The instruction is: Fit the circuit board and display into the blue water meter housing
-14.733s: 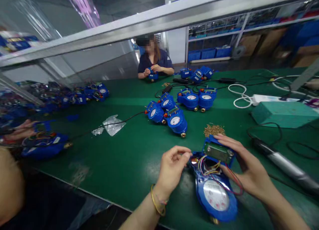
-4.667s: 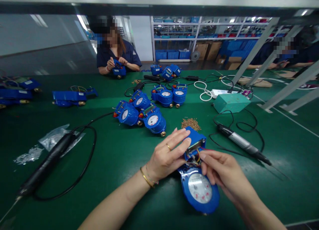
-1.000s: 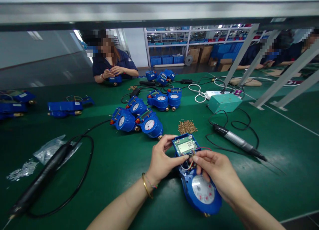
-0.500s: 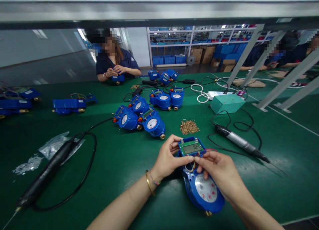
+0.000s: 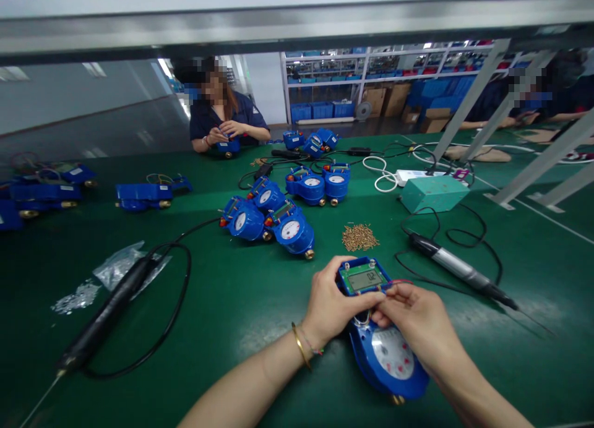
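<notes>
Blue water meter [image 5: 392, 361] on the green worktop [image 5: 232, 304]
Left hand [image 5: 331, 307] and right hand [image 5: 420, 324] flank it, pinching the near edge of its display module [image 5: 364, 278].

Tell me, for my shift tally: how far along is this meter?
Done: five meters grouped mid-table look closed. In hand: left hand and right hand hold the display module over the open water meter, wires showing. Left, seemingly: fastening; screws and electric screwdriver lie untouched.

LCD display [image 5: 365, 279] on blue meter [image 5: 390, 360] reads "02"; nothing else legible.
</notes>
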The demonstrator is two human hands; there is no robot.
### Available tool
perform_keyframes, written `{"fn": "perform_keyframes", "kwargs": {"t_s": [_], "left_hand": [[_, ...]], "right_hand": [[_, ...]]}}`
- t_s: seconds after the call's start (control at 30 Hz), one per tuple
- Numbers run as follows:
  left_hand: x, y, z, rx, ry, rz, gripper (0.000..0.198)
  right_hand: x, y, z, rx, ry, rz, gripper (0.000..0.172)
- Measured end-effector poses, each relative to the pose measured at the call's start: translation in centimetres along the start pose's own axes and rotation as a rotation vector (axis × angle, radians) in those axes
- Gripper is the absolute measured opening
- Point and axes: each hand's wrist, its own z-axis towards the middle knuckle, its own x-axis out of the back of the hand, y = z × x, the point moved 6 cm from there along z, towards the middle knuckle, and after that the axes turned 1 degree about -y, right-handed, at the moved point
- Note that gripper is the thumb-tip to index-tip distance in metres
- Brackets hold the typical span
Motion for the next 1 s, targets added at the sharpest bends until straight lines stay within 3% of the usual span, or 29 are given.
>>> {"fn": "perform_keyframes", "kwargs": {"t_s": [0.43,0.63,1.0], "left_hand": [[0.6,0.9,-0.2,-0.064,0.063,0.178,0.048],[0.5,0.8,-0.2,-0.085,0.046,0.170,0.049],[0.5,0.4,0.1,-0.070,-0.013,0.042,0.051]], "right_hand": [[0.2,0.2,-0.9,-0.003,-0.058,0.039,0.059],[1.2,1.1,-1.7,0.055,-0.047,0.038,0.059],[-0.2,-1.0,-1.0,0.068,-0.090,-0.073,0.060]]}}
